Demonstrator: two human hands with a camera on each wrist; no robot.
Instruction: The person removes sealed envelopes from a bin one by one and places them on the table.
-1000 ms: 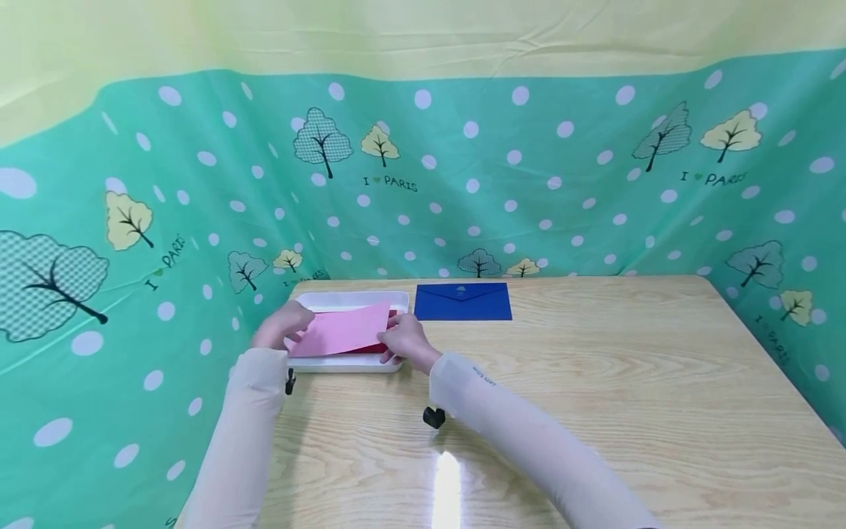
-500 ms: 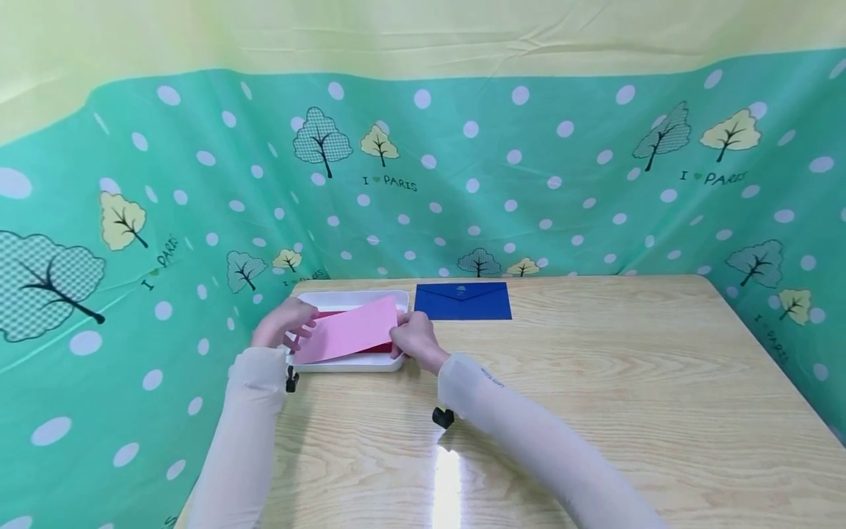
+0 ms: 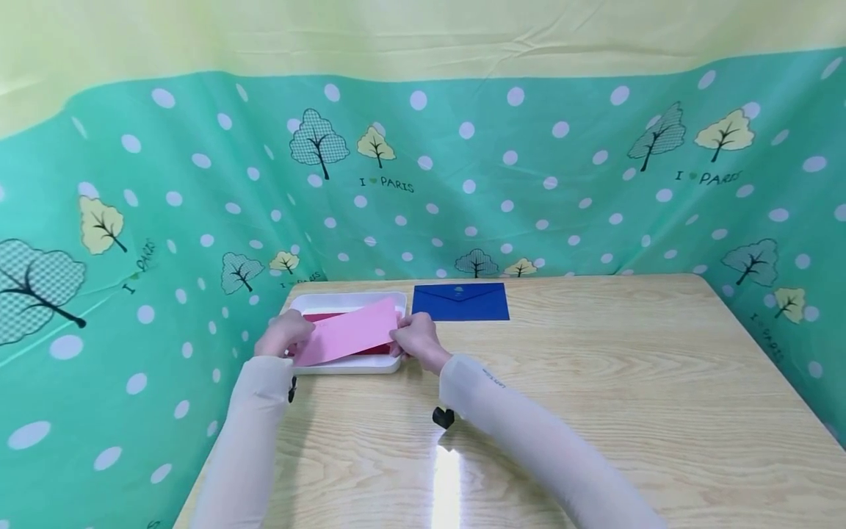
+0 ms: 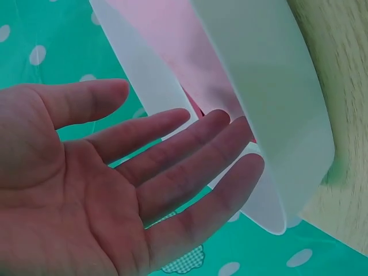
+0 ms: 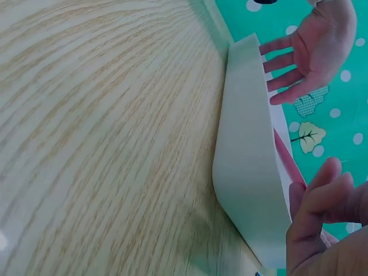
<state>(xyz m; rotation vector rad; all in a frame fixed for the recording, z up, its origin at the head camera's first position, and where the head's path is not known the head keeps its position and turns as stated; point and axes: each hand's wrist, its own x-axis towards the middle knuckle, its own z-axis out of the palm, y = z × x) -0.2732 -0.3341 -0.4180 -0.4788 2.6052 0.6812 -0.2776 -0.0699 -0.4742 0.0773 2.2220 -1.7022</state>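
Note:
A pink envelope lies aslant in a white tray at the table's far left, its right end raised. Under it shows part of something flat and red. My right hand pinches the pink envelope's right end, thumb and fingers together in the right wrist view. At the other end is my left hand; in the left wrist view its fingers are nearly straight and spread over the tray's end, with nothing held. Whether its fingertips touch the envelope cannot be told.
To the right of the tray, a dark blue envelope lies flap side up at the back edge of the wooden table. A green dotted curtain hangs close behind and along the left side.
The pink envelope has slid slightly right and tilted, its right end going up. My right hand moved right with that end. My left hand has shifted only a little.

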